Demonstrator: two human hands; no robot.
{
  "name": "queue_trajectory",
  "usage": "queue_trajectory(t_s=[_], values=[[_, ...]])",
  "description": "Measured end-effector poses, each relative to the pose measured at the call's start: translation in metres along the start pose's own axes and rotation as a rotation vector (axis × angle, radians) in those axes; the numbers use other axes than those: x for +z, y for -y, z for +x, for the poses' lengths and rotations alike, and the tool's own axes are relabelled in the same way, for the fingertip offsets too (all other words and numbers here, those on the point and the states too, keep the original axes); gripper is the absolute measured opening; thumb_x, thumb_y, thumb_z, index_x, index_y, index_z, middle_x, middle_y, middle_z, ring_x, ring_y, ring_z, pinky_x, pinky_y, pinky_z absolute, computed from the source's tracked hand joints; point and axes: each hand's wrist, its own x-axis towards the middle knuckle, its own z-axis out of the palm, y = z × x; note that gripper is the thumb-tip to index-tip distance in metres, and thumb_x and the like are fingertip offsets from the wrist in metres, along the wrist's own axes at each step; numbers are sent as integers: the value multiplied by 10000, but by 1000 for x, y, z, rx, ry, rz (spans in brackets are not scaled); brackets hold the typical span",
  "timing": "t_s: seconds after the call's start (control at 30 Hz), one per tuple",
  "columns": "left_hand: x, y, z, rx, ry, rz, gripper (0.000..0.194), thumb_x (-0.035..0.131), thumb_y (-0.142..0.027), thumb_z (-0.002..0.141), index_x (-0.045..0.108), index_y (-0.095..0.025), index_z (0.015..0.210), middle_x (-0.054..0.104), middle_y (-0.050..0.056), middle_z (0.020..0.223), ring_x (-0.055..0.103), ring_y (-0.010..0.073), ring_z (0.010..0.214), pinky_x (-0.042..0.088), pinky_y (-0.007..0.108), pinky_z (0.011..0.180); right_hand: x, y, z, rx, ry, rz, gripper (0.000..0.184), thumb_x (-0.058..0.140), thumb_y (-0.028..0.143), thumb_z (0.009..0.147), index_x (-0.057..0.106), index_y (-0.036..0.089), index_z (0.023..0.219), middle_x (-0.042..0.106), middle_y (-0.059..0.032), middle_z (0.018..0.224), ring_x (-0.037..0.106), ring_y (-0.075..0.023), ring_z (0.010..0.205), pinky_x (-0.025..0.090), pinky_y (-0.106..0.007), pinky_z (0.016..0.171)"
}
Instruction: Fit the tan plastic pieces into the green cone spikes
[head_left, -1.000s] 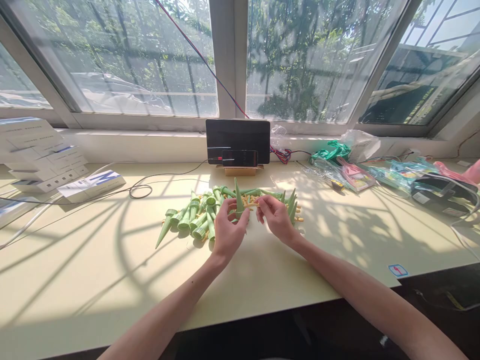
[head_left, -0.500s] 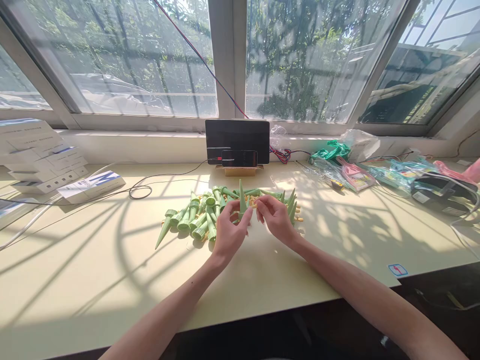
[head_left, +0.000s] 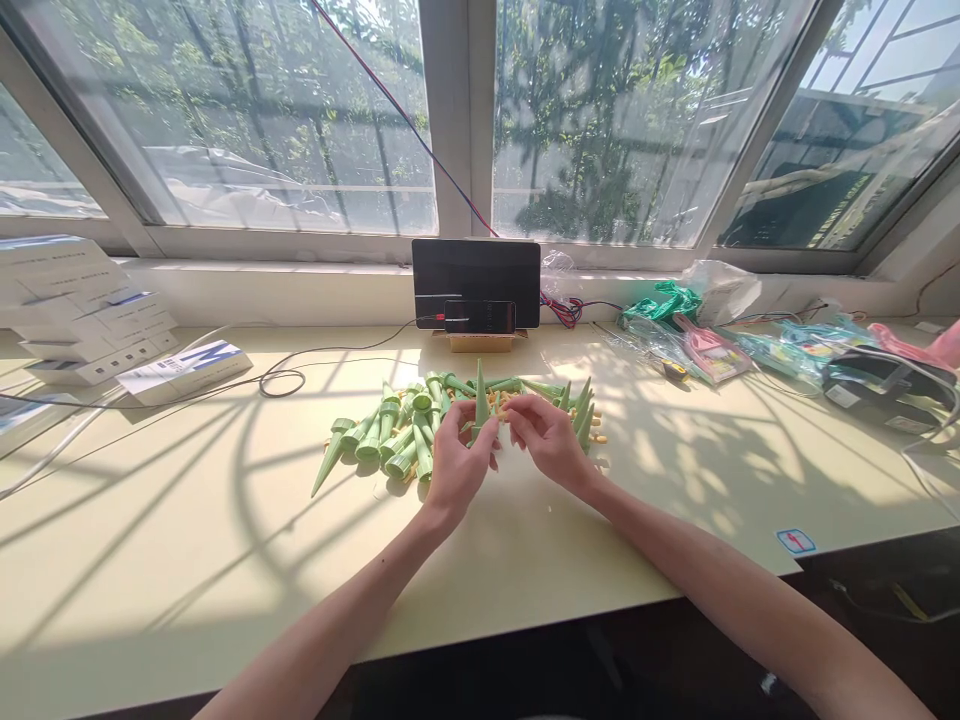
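Note:
My left hand (head_left: 459, 465) is closed around a green plastic plant-watering spike (head_left: 481, 392), its point upward. Thumb and fingers hide the lower part of the spike. At its right side, my right hand (head_left: 553, 440) pinches a small yellow plastic stick (head_left: 503, 413) against or into the spike; which of the two, I cannot tell. To the left of my hands lies a pile of green spikes (head_left: 384, 425) with round collars, pointing various ways. Several more green spikes (head_left: 583, 405) stand upright beyond my right hand, with yellow sticks (head_left: 598, 438) poking out beside them.
A black tablet (head_left: 476, 265) with a phone (head_left: 480, 317) in front leans on a cardboard stand (head_left: 480, 343) by the window. White boxes (head_left: 82, 305) are stacked at left, with a cable (head_left: 281, 380) alongside. Plastic bags (head_left: 705, 345) and a black case (head_left: 885, 390) lie at right.
The spike in my left hand moved slightly right, then a little back. My right fingers have come closer to it, and less of the yellow stick shows between the hands.

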Motion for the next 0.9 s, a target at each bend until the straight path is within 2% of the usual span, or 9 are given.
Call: queue_trajectory(t_s=[0.27,0.47,0.63,0.9], values=[[0,2,1,23,0,-46,247,691,-356,826,554,-202,963,640,33,922,628,141,662,518,244,443,1,4,-1,-21,9,-59,238,590,446,956,627,213,990,629,-32,802,596,-151,653,485,-292,561],[1,-3,1,-40,25,-118,218,689,-331,806,587,-187,935,619,35,893,614,148,706,541,266,500,0,7,-1,-34,14,-101,233,571,442,965,632,218,984,660,-57,912,610,-150,667,502,-298,568],[2,-4,2,-100,52,-219,174,697,-289,776,617,-175,881,587,24,830,572,138,691,527,265,523,0,7,-2,-52,25,-124,222,560,434,973,624,222,986,652,-50,908,610,-150,662,520,-311,604],[1,3,4,-70,45,-94,277,676,-451,867,578,-192,863,526,-38,633,489,102,542,476,251,532,1,6,-1,-81,41,-145,174,571,384,970,624,218,975,634,-36,874,608,-143,661,537,-314,646]])
